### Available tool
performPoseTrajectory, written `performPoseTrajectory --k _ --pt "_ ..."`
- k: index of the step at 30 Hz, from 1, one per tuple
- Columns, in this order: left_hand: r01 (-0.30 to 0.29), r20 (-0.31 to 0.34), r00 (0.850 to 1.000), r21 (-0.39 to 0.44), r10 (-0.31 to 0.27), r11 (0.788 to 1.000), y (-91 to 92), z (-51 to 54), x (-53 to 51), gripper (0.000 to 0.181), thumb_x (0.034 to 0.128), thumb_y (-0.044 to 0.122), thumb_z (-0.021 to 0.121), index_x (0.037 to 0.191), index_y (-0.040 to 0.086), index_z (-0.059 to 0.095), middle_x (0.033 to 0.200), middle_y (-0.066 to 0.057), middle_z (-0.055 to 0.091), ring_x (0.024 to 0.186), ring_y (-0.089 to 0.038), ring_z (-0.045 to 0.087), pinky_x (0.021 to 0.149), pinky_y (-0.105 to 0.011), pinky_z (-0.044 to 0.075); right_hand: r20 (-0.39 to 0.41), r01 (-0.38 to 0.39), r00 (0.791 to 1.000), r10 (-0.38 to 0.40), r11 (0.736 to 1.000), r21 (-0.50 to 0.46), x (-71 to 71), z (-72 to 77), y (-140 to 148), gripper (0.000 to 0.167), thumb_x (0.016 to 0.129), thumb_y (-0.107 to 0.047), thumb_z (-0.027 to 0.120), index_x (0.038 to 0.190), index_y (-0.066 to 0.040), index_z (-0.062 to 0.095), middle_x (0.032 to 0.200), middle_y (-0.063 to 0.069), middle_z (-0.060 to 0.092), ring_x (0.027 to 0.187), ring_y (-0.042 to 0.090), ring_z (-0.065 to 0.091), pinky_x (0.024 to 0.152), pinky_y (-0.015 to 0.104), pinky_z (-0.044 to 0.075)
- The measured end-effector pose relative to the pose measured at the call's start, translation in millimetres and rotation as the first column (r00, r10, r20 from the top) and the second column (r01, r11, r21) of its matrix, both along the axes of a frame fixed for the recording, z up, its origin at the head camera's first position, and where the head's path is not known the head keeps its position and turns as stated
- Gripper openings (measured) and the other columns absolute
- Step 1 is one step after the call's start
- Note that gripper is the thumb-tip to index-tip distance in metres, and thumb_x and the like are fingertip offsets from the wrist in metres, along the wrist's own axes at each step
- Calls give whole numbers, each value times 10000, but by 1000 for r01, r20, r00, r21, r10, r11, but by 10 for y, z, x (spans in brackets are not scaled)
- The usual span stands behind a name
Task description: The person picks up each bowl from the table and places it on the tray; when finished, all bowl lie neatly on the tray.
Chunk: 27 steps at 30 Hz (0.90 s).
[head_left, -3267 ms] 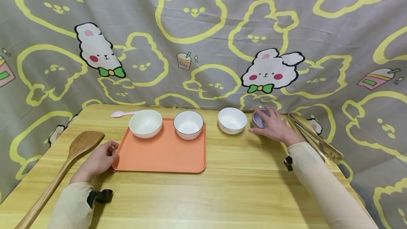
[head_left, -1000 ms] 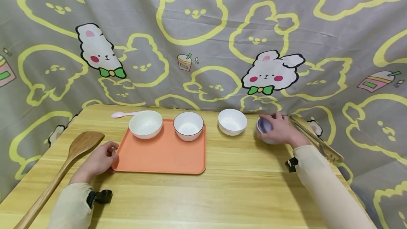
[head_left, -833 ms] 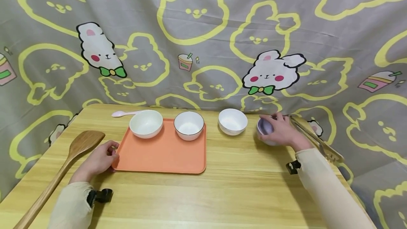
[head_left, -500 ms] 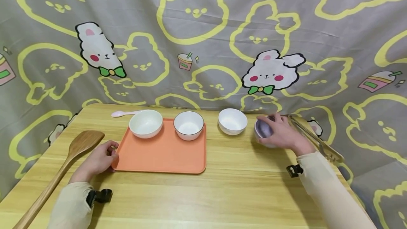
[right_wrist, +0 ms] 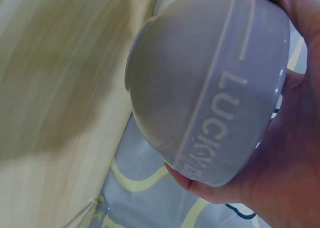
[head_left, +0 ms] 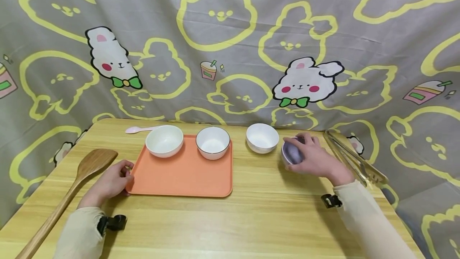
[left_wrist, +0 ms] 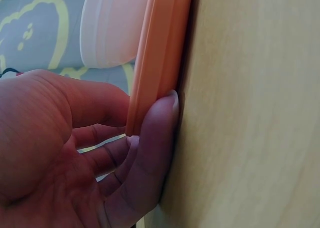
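A small purple bowl (head_left: 292,154) with raised "LUCKY" lettering on its outside is in my right hand (head_left: 319,160). In the right wrist view the thumb and fingers grip the bowl (right_wrist: 200,87) near its rim. It tilts with its mouth toward the left and seems lifted a little off the table. At the left, my left hand (head_left: 110,181) pinches the left edge of an orange tray (head_left: 187,176); the left wrist view shows the tray's rim (left_wrist: 160,52) between the digits. A pale cream bowl (head_left: 164,142) and a dark-rimmed white bowl (head_left: 213,143) sit along the tray's back.
Another white bowl (head_left: 262,139) stands on the table between tray and purple bowl. Metal tongs and a slotted utensil (head_left: 353,157) lie at the right edge. A wooden spatula (head_left: 95,162) lies far left, with a pink spoon (head_left: 138,129) behind the tray. A patterned curtain (head_left: 233,51) hangs behind.
My right hand first reached over the purple bowl, then gripped it and drew it toward me. Lately the bowl has shifted left and tilted more. The left hand and tray have stayed put.
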<state>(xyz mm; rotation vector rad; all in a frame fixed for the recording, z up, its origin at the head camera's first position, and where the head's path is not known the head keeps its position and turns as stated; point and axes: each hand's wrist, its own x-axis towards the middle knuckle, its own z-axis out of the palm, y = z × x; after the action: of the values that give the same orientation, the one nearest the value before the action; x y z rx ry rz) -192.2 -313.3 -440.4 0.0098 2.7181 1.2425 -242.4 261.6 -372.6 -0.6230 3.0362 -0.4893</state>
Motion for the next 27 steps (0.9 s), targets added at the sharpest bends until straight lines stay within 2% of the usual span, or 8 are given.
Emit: performPoseTrajectory --k 6,13,27 --pt "-2 0 1000 -4 2 1000 5 8 6 324 909 -30 519 1203 -141 441 867 -136 475 648 -230 560 518 -355 556 -6 -29 1000 29 999 -17 42 -18 -84 835 720 -415 830 1451 -209 484 1395 215 342 1159 434 326 735 515 486" --pt "-4 10 1000 2 3 1000 4 13 3 340 907 -22 519 1213 -143 432 879 -144 476 649 -232 564 524 -359 558 7 -71 997 71 998 2 96 -44 -187 817 720 -430 826 1439 -228 496 1383 192 355 1167 433 333 755 528 484" --pt "-6 4 1000 -1 6 1000 3 13 5 340 910 -22 521 1212 -151 433 881 -144 478 668 -234 557 525 -358 558 1 -155 988 155 988 25 198 -52 -400 803 707 -435 819 1426 -242 518 1406 173 355 1156 389 372 745 482 486"
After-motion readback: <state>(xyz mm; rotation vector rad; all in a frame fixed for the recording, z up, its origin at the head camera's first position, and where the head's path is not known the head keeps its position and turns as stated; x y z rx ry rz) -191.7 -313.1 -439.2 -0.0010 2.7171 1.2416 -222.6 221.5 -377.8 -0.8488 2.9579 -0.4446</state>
